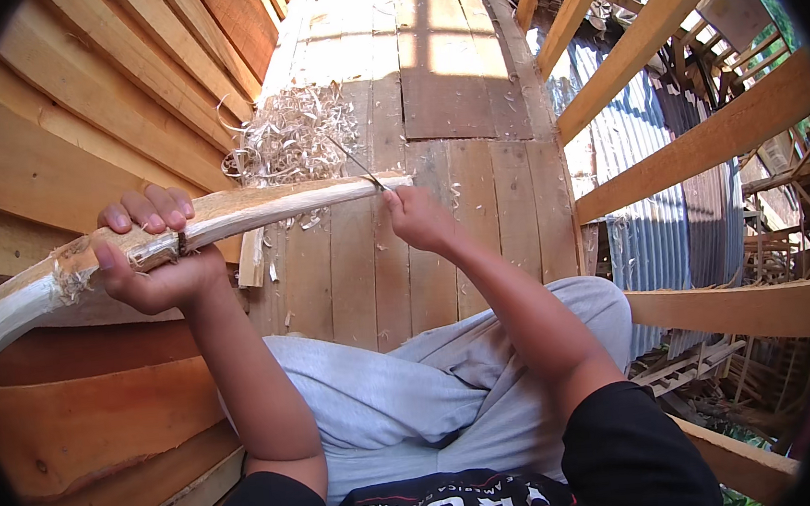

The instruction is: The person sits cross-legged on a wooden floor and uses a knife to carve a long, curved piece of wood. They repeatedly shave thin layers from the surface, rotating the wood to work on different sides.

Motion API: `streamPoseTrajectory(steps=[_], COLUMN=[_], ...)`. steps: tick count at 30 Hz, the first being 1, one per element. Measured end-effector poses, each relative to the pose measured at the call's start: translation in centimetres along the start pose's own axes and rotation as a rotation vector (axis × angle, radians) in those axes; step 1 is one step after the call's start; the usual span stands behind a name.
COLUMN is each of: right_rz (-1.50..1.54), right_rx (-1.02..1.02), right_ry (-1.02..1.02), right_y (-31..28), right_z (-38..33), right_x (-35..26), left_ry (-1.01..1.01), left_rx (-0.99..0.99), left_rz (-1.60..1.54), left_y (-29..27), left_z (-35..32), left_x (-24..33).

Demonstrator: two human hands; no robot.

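A long, curved piece of pale, debarked wood [276, 206] runs from the left edge to the middle of the view, with rough fibres standing up near its bend. My left hand [161, 269] is closed around it left of the middle. Near its right end, my right hand [421, 218] is closed on a thin-bladed knife [354, 157]. The blade points up and to the left across the wood's tip, while my fingers hide the handle. Slight motion blur softens the right hand.
Curly wood shavings [298, 132] are heaped on the plank floor [350, 287] beyond the wood. Stacked boards [75, 118] line the left side. On the right stands a slatted wooden railing [705, 154], with corrugated metal sheets [654, 231] beyond it. My crossed legs [368, 381] are below.
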State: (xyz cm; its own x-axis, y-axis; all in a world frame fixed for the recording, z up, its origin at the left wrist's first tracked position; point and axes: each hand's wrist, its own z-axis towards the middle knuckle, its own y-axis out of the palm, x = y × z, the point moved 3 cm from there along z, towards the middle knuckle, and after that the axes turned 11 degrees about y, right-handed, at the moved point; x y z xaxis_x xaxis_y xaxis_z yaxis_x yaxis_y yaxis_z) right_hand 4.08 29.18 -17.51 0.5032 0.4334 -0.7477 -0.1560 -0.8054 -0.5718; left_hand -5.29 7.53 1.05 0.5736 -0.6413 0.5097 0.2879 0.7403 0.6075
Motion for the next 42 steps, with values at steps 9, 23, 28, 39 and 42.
streamPoseTrajectory(steps=[9,23,28,39,42], right_rz=[-0.107,0.025,0.0,-0.042,-0.057], right_rx=[0.044,0.047,0.129,0.168,0.141], right_ry=[-0.08,-0.158,-0.102,-0.109,-0.064], right_y=[-0.6,0.0,0.5,0.1,0.2], right_z=[-4.3,-3.0,-1.0,-0.6,-1.0], right_x=[-6.5,-5.4,-1.7,-1.5,-1.9], left_ry=[0.015,0.015,0.032,0.045,0.047], left_rx=[0.03,0.152,0.305,0.354,0.339], left_rz=[0.027,0.095,0.208,0.24,0.223], left_y=[-0.7,-0.4,0.7,0.9,0.6], left_z=[0.1,0.0,0.3,-0.1,0.0], left_x=[0.3,0.2,-0.1,0.1,0.2])
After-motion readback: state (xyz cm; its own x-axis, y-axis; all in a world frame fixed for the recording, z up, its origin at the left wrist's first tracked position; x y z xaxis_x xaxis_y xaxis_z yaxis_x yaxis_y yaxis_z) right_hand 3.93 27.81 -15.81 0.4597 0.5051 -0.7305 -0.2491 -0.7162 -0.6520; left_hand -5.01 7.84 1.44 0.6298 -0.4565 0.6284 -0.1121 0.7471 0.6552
